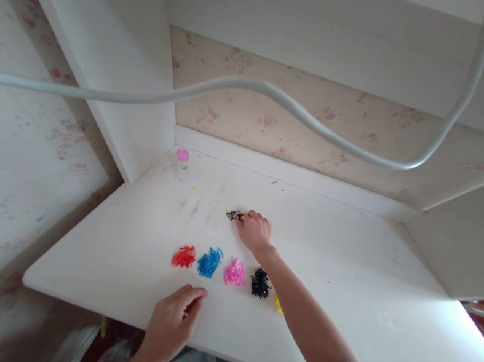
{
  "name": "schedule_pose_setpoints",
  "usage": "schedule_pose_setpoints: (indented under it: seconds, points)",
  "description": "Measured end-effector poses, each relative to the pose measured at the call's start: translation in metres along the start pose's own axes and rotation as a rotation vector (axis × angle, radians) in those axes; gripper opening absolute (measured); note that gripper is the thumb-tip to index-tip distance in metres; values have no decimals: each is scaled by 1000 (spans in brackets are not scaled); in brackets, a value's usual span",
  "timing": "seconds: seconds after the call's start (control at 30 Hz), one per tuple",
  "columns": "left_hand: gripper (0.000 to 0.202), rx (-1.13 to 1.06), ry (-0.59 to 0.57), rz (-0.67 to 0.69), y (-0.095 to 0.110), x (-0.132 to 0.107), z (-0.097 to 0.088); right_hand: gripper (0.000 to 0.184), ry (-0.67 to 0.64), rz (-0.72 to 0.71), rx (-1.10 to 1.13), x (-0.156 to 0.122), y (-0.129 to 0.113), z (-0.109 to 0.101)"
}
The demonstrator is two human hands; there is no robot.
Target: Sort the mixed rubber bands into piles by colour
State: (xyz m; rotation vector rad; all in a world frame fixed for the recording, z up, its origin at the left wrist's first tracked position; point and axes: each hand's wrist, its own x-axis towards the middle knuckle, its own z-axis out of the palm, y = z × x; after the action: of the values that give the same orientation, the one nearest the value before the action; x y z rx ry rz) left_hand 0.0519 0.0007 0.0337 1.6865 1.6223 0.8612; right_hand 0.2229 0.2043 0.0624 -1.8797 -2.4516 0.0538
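My right hand (pixel 255 231) reaches across the white desk, its fingers bent together at the edge of a small mixed-colour pile of small rubber bands (pixel 233 214). Its fingertips are partly hidden, so what they pinch does not show. Close to the front edge, my left hand (pixel 174 320) is closed, thumb against curled fingers; anything between them is too small to make out. Between the hands lie sorted piles of bands: red (pixel 184 257), blue (pixel 209 262), pink (pixel 235 272) and black (pixel 260 283). A yellow pile (pixel 279 303) is partly covered by my right forearm.
A clear bottle with a pink lid (pixel 183 155) stands at the back left of the white desk (pixel 116 258). Side panels and a back wall enclose the desk. A pale cable (pixel 258 86) crosses the view above it. Tiny coloured bits lie near the back.
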Motion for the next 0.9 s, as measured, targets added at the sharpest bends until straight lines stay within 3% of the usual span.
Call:
schedule_pose_setpoints:
  seconds: [0.3,0.5,0.9]
  points:
    - [29,18,-13,0,0,1,-1,33,17,-9,-12,2,0,-1]
    - [28,4,2,10,0,1,0,33,40,1,25,-8,12,-4]
    - [25,26,9,16,-1,0,1,28,232,54,487,-22,35,5]
